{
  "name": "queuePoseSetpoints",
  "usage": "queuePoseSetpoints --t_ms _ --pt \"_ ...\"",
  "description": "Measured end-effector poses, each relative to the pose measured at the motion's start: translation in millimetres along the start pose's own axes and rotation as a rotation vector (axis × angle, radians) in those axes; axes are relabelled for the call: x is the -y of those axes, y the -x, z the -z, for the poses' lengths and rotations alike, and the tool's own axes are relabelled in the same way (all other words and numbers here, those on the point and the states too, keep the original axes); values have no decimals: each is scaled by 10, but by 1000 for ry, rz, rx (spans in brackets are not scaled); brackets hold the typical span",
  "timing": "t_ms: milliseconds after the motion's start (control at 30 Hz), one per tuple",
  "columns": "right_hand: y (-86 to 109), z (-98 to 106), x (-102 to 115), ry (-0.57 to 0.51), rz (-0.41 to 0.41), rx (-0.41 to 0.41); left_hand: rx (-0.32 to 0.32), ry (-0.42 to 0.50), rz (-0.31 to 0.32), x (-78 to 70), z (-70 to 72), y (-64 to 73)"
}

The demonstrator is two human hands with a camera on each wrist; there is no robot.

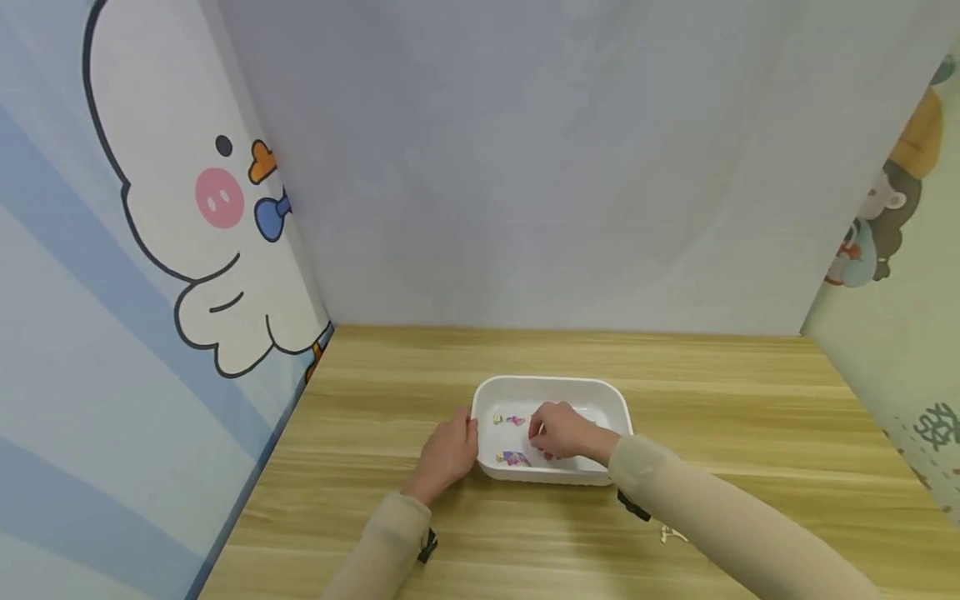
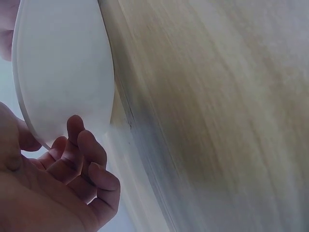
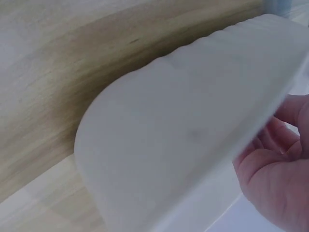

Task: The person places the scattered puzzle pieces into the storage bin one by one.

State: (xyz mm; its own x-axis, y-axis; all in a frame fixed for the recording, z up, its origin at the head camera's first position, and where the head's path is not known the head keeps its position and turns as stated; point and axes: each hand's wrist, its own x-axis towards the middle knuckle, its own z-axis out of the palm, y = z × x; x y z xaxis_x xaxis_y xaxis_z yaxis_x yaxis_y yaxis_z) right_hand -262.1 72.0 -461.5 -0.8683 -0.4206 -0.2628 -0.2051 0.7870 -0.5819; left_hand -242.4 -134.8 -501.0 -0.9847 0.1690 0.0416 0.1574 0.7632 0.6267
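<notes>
A white plastic tray (image 1: 551, 478) with raised walls and rounded corners sits on the wooden table. My left hand (image 1: 448, 450) grips its left end, thumb over the rim and fingers bent against the outer wall in the left wrist view. Inside lie a purple patterned piece (image 1: 513, 458), a small pink piece (image 1: 515, 421) and a small pale greenish piece (image 1: 498, 419). My right hand (image 1: 562, 429) reaches over the right side into the tray, fingers bent down near its floor. Something reddish shows under them; whether they hold it I cannot tell. In the right wrist view the tray wall hides the fingertips.
On the wooden table (image 1: 390, 375), a small pale branching piece (image 1: 672, 534) lies beside the right forearm. A grey wall panel (image 1: 555, 183) stands behind the table. Printed curtains flank it, a white duck (image 1: 247, 308) on the left one.
</notes>
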Motion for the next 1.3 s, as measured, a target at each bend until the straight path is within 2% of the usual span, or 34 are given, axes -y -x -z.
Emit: queuePoseSetpoints --t_ms 300,533,733,1000,1300 --pt "207 259 15 -36 119 -19 -2 8 16 23 -44 -13" --pt "405 465 1 -55 168 -55 8 18 36 24 -70 -13" --pt "652 634 -83 -102 204 -94 15 32 44 13 -60 7" --pt "1004 819 -252 -97 201 -115 -3 17 26 6 -17 1" --pt "1396 804 -535 -79 203 -183 3 5 11 -8 0 38"
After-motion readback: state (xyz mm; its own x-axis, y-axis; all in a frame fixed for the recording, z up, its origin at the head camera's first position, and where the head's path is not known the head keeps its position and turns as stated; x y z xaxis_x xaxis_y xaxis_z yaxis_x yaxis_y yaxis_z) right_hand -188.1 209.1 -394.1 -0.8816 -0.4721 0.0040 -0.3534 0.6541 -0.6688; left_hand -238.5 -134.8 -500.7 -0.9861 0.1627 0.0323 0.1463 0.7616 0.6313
